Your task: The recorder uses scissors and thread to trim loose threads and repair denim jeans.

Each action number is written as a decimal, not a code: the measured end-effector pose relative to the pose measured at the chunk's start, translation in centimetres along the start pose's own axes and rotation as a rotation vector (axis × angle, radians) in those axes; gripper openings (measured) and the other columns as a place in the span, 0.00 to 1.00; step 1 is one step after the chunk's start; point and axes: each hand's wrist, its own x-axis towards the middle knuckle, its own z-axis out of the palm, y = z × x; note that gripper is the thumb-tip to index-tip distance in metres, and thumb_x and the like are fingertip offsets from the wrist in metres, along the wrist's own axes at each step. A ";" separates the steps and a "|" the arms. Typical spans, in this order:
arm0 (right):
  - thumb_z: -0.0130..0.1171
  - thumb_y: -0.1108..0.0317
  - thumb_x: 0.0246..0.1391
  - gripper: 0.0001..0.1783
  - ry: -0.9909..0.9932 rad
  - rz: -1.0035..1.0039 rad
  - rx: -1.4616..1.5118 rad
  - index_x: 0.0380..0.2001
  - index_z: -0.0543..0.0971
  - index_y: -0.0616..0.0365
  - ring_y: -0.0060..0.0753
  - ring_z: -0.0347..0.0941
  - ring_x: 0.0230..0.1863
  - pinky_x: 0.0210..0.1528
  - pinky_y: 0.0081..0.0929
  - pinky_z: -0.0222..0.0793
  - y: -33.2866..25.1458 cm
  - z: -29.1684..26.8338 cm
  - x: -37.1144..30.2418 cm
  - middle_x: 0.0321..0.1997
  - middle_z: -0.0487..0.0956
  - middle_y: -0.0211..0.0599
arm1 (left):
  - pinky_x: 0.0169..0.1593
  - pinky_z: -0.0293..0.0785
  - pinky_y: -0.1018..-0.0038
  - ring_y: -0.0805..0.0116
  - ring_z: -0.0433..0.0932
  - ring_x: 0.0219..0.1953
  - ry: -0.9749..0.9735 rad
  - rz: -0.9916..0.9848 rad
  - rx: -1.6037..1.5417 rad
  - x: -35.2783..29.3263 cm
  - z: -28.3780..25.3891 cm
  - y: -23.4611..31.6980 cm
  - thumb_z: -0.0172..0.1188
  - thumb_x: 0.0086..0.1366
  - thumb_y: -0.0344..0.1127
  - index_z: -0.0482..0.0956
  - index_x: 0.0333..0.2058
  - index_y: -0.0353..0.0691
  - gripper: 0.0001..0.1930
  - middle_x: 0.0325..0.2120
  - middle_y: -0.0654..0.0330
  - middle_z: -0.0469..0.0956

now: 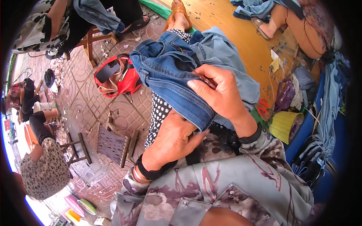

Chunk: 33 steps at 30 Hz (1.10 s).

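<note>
Dark blue jeans (166,71) lie bunched across my lap, with the waistband turned toward me. My left hand (169,137) grips the waistband's near end, the fingers mostly hidden beneath it and the thumb at its edge. Above the waistband my right hand (220,90) is closed, thumb and fingers pinched round a small, dark reddish thing that I cannot make out. Its fingertips are close to the denim. A lighter blue denim garment (226,52) lies under and beyond the jeans, over my dotted trousers (160,113).
On the paving to the left sit a red bag (130,84) with a phone (108,71) on it and a low folding stool (113,145). A yellow basket (283,126), red-handled scissors (263,107) and heaped denim (328,109) are at the right. Other people sit around.
</note>
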 end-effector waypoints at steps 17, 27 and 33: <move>0.53 0.66 0.53 0.15 -0.092 0.241 0.344 0.15 0.66 0.54 0.08 0.47 0.21 0.21 0.14 0.42 0.2 -2.2 -1.6 0.17 0.56 0.13 | 0.51 0.67 0.69 0.68 0.72 0.46 0.630 -0.411 -1.536 2.3 -2.4 -2.3 0.53 0.61 0.36 0.67 0.47 0.37 0.17 0.44 0.59 0.73; 0.62 0.70 0.44 0.15 0.123 -0.023 0.183 0.36 0.74 0.64 0.03 0.53 0.20 0.20 0.07 0.49 -1.8 -3.7 -0.3 0.26 0.70 0.22 | 0.51 0.65 0.74 0.71 0.73 0.44 0.478 -0.352 -1.196 2.3 -1.5 -0.6 0.57 0.54 0.22 0.68 0.46 0.36 0.20 0.41 0.58 0.74; 0.62 0.72 0.43 0.09 -0.001 0.027 0.051 0.27 0.74 0.62 0.08 0.54 0.19 0.19 0.11 0.51 -1.7 -1.5 -1.3 0.21 0.68 0.21 | 0.51 0.64 0.73 0.70 0.72 0.45 0.414 -0.422 -1.288 1.8 -1.4 -0.5 0.62 0.52 0.34 0.63 0.50 0.35 0.27 0.43 0.58 0.72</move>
